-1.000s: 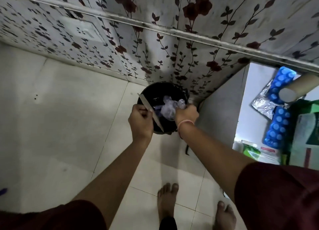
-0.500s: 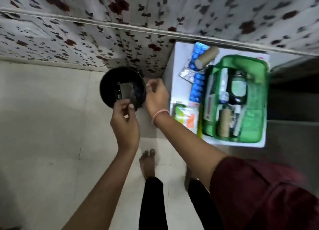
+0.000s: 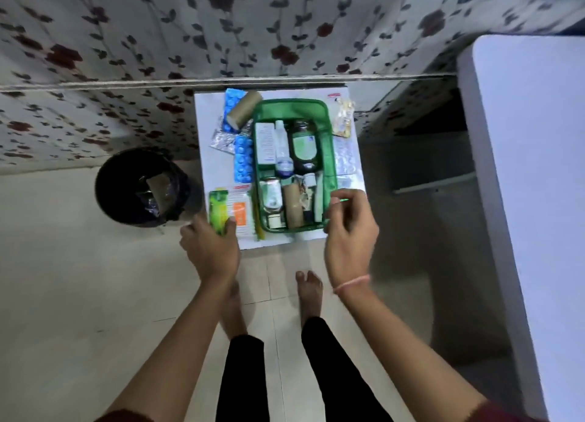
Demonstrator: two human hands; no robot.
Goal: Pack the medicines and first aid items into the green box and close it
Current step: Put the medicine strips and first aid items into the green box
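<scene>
The green box (image 3: 292,107) stands open on a small white table (image 3: 211,168), with bottles, a carton and a brown roll inside. My left hand (image 3: 210,252) is at the table's near left corner, its thumb pressed on a green packet (image 3: 218,207) it grips. My right hand (image 3: 348,234) hovers at the box's near right corner with fingers curled apart, holding nothing. Blue blister packs (image 3: 243,158) and a brown bandage roll (image 3: 245,108) lie left of the box. Silver strips (image 3: 345,158) and a yellow capsule strip (image 3: 343,119) lie to its right.
A black bin (image 3: 109,196) with wrappers inside stands on the tiled floor left of the table. The floral-papered wall (image 3: 285,41) runs behind. A large white surface (image 3: 522,168) fills the right side. My bare feet are just in front of the table.
Both hands left the bin and moved right to the table. The card and plastic wrapper now lie in the bin. My left hand has taken the green packet.
</scene>
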